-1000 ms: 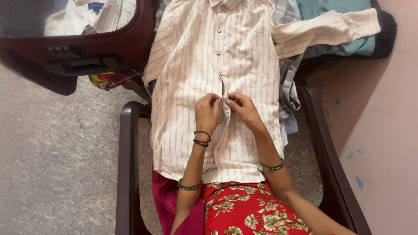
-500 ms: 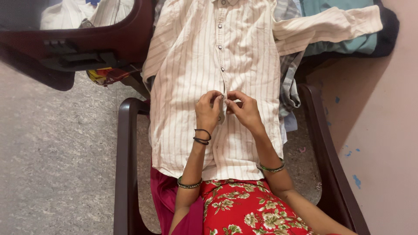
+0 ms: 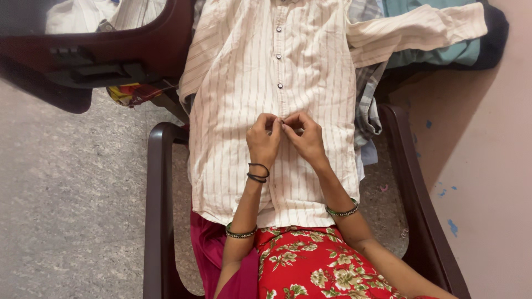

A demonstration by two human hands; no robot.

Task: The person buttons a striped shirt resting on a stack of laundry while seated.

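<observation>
On the chair (image 3: 158,182), one shirt (image 3: 310,72) lay flat with three buttons (image 3: 280,86) done; left hand (image 3: 263,141) and right hand (image 3: 305,138) both pinched its placket mid-front, bare floor (image 3: 72,194) at left.

Shirt (image 3: 310,66) cream, thin brown stripes, dark buttons; skirt (image 3: 316,266) red floral; chair (image 3: 158,194) dark brown; wall (image 3: 493,166) pink.

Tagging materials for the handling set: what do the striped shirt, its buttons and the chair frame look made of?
Striped shirt: thin woven cloth, likely cotton, matte; it creases softly. Buttons: small, dark, probably plastic; too small to be sure. Chair frame: dark brown, smooth, slight sheen; moulded plastic or lacquered wood. Left hand and right hand pinch the placket.
</observation>
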